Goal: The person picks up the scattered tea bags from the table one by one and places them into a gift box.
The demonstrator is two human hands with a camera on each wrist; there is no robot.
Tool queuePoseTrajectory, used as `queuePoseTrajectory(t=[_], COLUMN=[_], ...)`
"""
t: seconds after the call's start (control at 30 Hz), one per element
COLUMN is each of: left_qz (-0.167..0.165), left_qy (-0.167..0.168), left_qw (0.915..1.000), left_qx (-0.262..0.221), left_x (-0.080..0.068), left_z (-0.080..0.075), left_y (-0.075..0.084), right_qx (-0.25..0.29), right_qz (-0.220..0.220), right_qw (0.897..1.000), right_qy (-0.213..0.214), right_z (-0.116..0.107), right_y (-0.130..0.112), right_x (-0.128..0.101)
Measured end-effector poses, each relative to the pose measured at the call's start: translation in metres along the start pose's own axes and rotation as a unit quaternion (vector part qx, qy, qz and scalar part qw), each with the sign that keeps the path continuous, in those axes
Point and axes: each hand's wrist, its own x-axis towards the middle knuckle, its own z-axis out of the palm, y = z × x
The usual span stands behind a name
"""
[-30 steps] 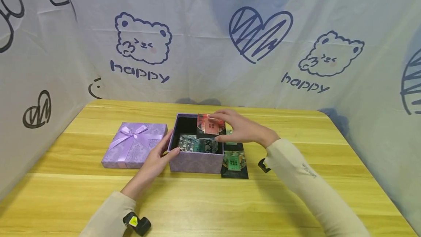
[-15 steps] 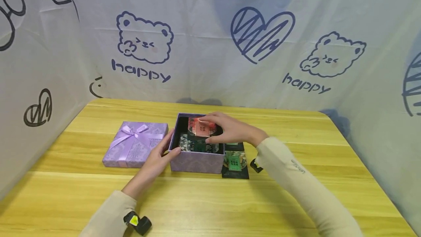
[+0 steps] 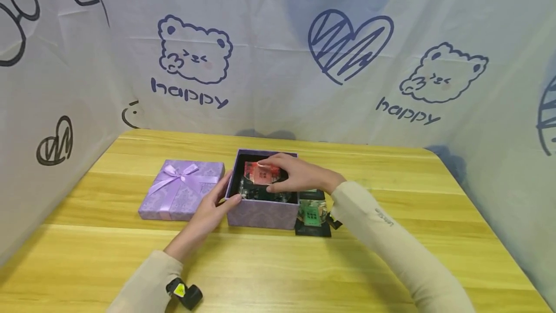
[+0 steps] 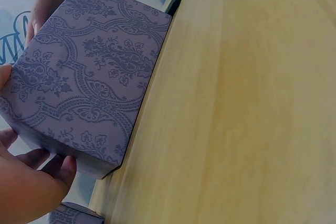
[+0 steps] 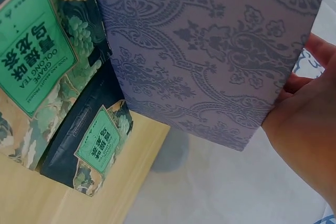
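Note:
A purple patterned gift box [image 3: 262, 214] stands uncovered on the table. My left hand [image 3: 213, 211] grips its front left corner, the thumb at the rim and the other fingers along the left wall; curled fingertips [image 4: 65, 169] show against that side in the left wrist view. In my right hand [image 3: 299, 174] a red-labelled tea packet [image 3: 262, 174] is pinched between thumb and fingers, down inside the box. Below it a dark patterned packet [image 3: 249, 191] shows in the box, partly covered. In the right wrist view the box wall hides the right fingertips.
Left of the box lies its purple lid [image 3: 180, 190] with a ribbon bow. Two green-labelled grape oolong tea packets, a nearer one [image 5: 39, 51] and a farther one [image 5: 100, 148], lie along the box's right side. A patterned white cloth [image 3: 269, 62] hangs behind the table.
My right hand has moved left and down, carrying the red-labelled packet from over the box's right rim into the box. The left hand keeps its place on the box.

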Motion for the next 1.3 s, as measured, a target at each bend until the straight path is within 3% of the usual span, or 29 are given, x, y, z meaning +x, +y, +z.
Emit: queuePoseTrajectory(t=[0.77,1.3], left_qz=[-0.011,-0.008], left_qy=[0.003,0.007], left_qw=[0.9999,0.9999], left_qx=[0.004,0.003], left_x=[0.001,0.0], left_z=[0.0,0.001], left_y=[0.001,0.001], right_qx=[-0.079,-0.003], right_qz=[-0.013,-0.028], right_qw=[0.996,0.999], right_qy=[-0.035,0.021], right_z=[0.004,0.002], right_y=[-0.005,0.001], right_x=[0.007,-0.007])
